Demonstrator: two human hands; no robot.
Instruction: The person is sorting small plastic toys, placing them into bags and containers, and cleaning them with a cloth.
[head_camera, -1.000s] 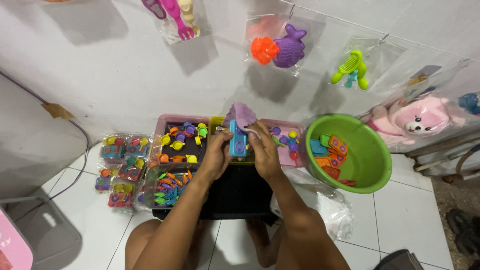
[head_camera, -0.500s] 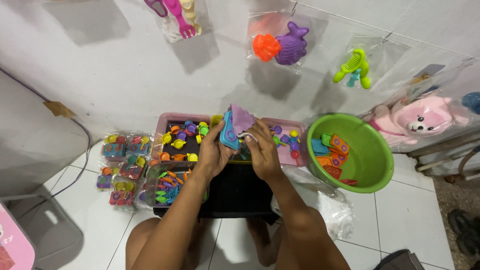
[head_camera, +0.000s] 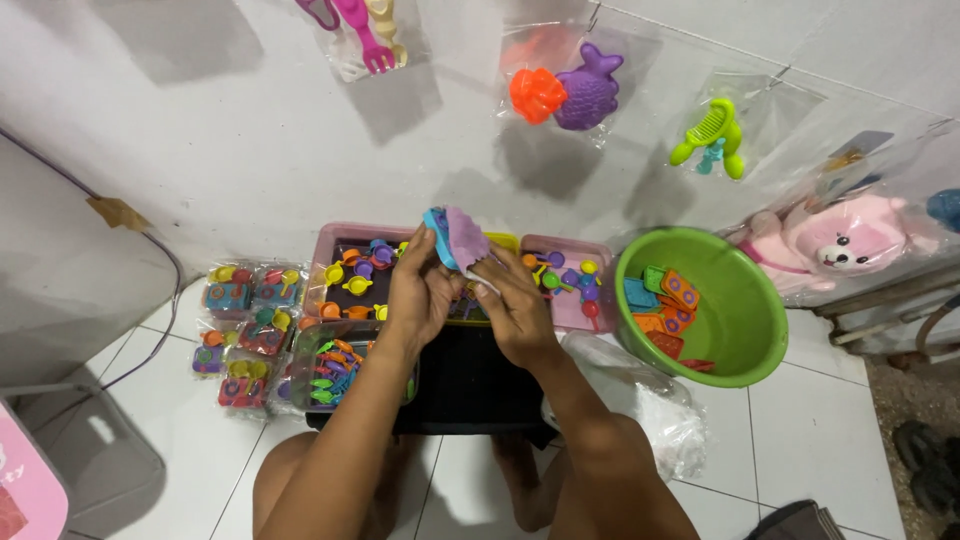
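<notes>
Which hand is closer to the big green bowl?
Right. The right hand is just left of the green bowl; the left hand is farther left, beyond the right one.

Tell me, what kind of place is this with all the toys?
Probably a small home workspace for packing toys. Bagged plastic toys hang on the wall, sealed toy packs lie on the tiled floor, and both hands, left hand and right hand, hold small toy pieces.

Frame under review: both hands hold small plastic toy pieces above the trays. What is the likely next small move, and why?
Probably press the purple piece against the blue piece: the left hand and right hand hold them edge to edge above the pink tray, apparently not yet joined.
</notes>
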